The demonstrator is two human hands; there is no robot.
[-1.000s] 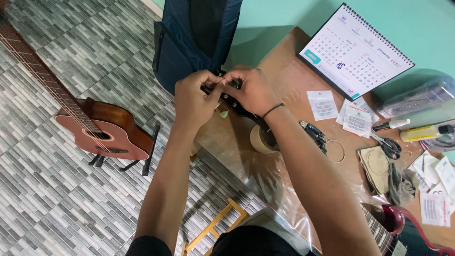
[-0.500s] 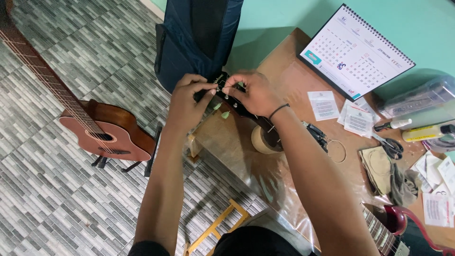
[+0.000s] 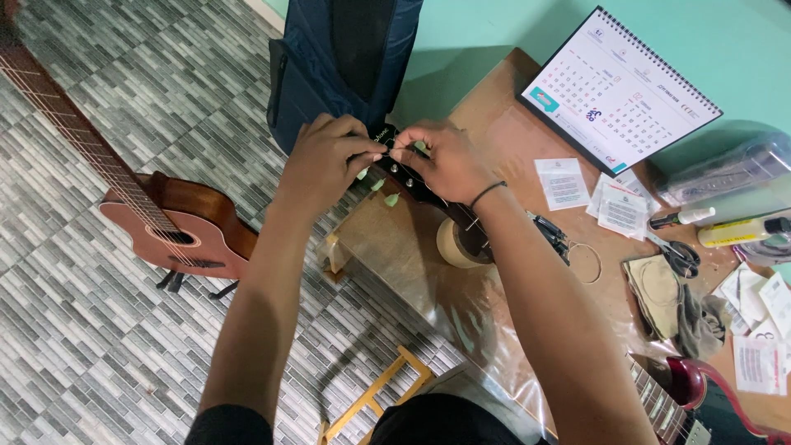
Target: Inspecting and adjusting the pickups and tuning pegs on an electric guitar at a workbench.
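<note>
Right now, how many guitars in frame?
3. One brown acoustic guitar on the floor stand at left; one black headstock in both hands; one red guitar body bottom right, partly cut off.

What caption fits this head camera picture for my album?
Both hands, left hand and right hand, pinch at a black guitar headstock over a brown table.

We have a single view, worn on the head, looking steeply down and forward past both forearms at close range; it takes in the plastic-covered brown wooden table (image 3: 511, 156), the grey patterned tile floor (image 3: 74, 330) and the mint-green wall (image 3: 494, 33)
</note>
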